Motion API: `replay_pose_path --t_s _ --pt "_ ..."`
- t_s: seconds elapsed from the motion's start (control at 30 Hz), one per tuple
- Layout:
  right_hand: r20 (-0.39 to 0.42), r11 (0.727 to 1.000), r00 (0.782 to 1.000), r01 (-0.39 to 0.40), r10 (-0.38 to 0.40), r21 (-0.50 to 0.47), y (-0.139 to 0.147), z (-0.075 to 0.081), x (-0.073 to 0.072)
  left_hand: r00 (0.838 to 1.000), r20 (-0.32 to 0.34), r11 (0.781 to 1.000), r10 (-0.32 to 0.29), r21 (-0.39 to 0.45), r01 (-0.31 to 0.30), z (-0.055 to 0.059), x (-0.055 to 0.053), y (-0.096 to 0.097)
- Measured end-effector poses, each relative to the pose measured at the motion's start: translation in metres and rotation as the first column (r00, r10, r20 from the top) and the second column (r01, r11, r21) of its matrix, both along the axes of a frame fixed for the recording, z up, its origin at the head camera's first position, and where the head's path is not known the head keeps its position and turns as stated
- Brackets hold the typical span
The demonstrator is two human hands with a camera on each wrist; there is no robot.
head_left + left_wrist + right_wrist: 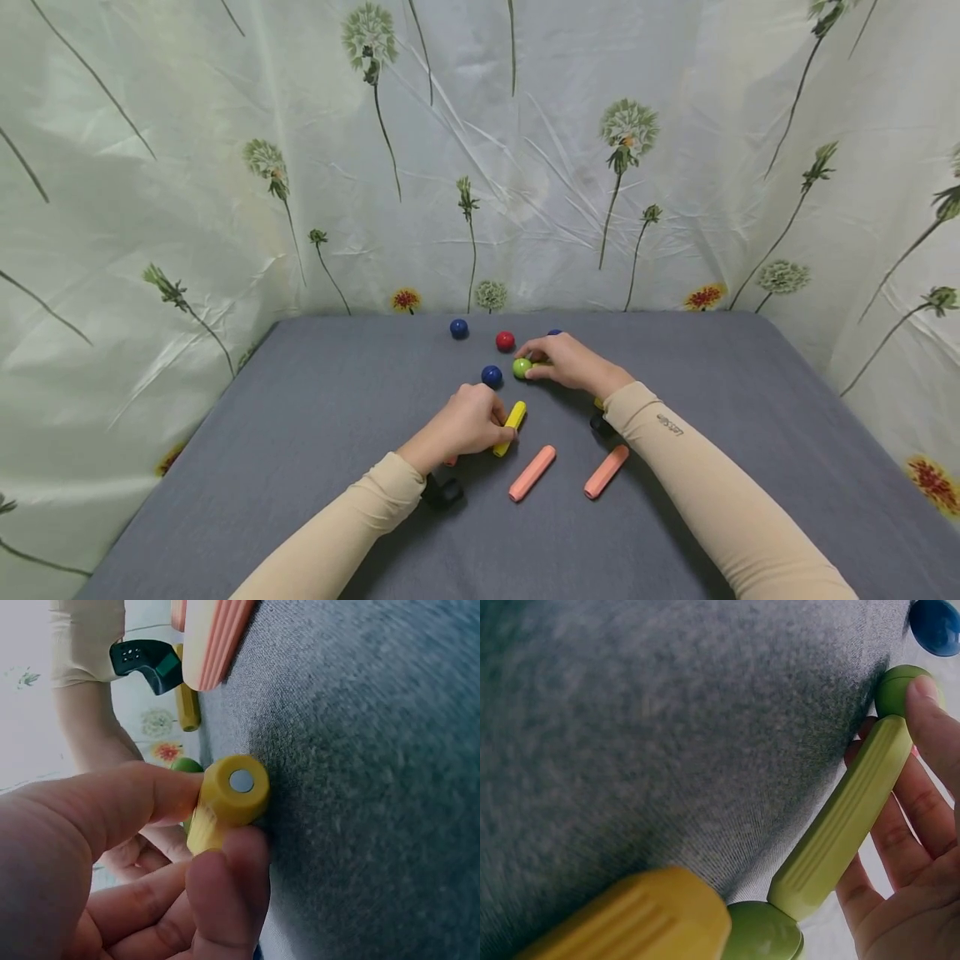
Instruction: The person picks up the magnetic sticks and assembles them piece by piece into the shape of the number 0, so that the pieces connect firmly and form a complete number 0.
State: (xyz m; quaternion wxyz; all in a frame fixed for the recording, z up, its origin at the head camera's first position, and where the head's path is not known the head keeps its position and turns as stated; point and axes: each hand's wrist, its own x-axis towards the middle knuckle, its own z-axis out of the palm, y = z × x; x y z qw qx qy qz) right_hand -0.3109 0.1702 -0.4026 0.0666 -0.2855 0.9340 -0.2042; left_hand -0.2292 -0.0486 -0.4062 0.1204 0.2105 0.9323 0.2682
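My left hand [467, 418] pinches a yellow ribbed rod [516, 414] between thumb and fingers. In the left wrist view, a round metal disc [241, 781] shows in the rod's near end. Farther back, my right hand [576, 365] holds a green ball [522, 367] with the thumb on its side. A light green rod [840, 821] touches that ball, and a second green ball [763, 930] is at the rod's other end; my right hand mostly hides both in the head view. A blue ball [492, 376] sits just left of the held ball.
Behind the hands lie a red ball [506, 341], a blue ball [459, 328] and another blue ball [554, 332], partly covered. Two coral rods [532, 472] lie nearer; another coral piece [451, 460] peeks from under my left hand. A yellow rod [598, 403] is partly behind my right wrist.
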Motion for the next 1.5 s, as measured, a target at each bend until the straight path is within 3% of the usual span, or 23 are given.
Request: replay_pose_path --t_s 0.43,0.87,1.07,1.5 --pt "0.012 1.0 1.0 -0.014 0.014 -0.015 0.002 0.001 -0.005 0.999 0.009 0.994 0.035 0.1 -0.036 -0.005 -0.011 0.002" --pt "0.023 1.0 1.0 -0.02 0.021 -0.023 0.005 -0.001 0.0 0.993 0.07 0.99 0.098 0.095 -0.104 -0.005 -0.015 0.006" --pt "0.041 1.0 0.999 -0.013 0.013 -0.003 0.005 0.001 0.0 0.993 0.06 0.991 0.101 0.078 -0.105 -0.003 -0.016 0.008" --pt "0.018 1.0 1.0 -0.007 0.007 0.014 0.004 -0.002 -0.001 0.982 0.108 0.978 0.154 0.125 -0.167 -0.005 -0.017 0.012"
